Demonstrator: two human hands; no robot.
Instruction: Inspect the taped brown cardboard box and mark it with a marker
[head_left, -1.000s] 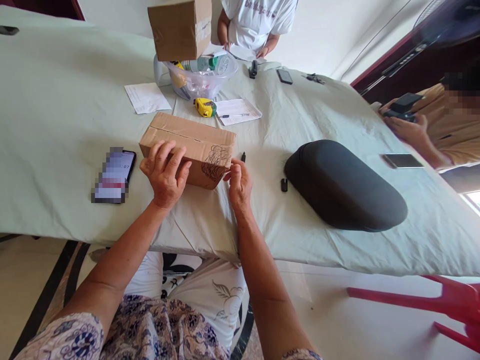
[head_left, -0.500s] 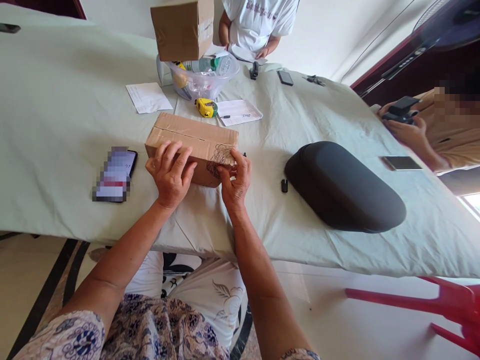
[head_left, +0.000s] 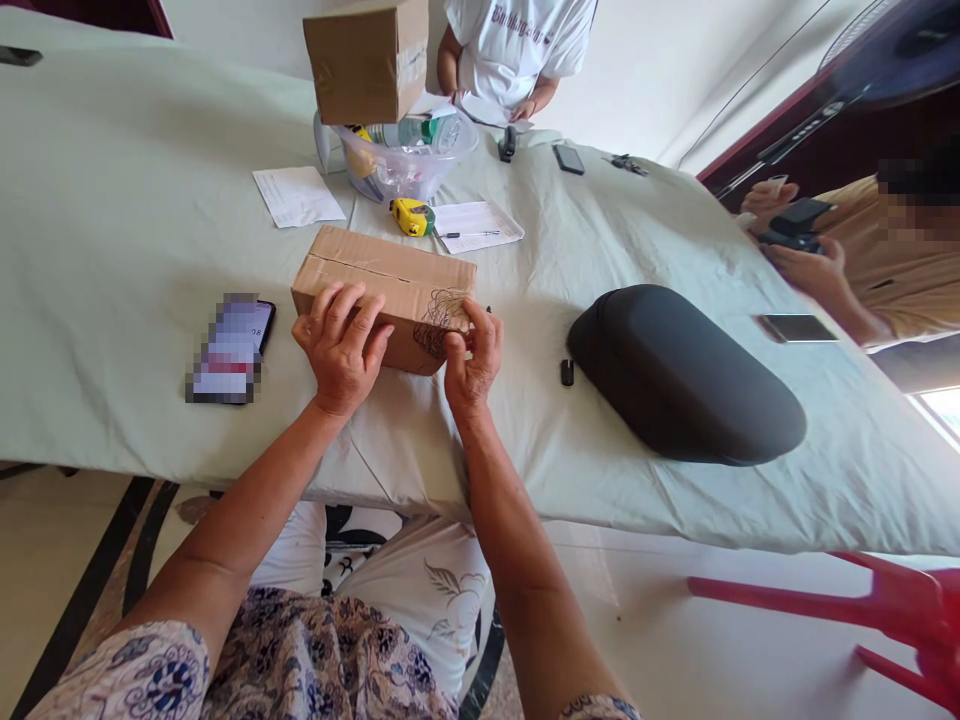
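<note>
A taped brown cardboard box (head_left: 390, 268) lies before me on the cloth-covered table, with dark looping lines across its right end. My left hand (head_left: 339, 345) grips its front left side, fingers spread over the top edge and the thumb against the front. At the right corner, my right hand (head_left: 474, 355) is closed, its index finger and thumb bent against the box. A small dark tip (head_left: 489, 310) shows just past those fingers; what it belongs to is hidden. To the right lies a small black cap-like piece (head_left: 568, 372).
A phone (head_left: 225, 350) lies left, a large dark case (head_left: 686, 375) right. Behind the box are a tape measure (head_left: 412, 216), papers (head_left: 298, 196), a pen, and a plastic basin (head_left: 457, 140) with another carton (head_left: 352, 65) above it. Two other people sit around the table.
My right thumb has shifted slightly right at the box corner. My left hand and the box have stayed put. The person at the right has raised a hand.
</note>
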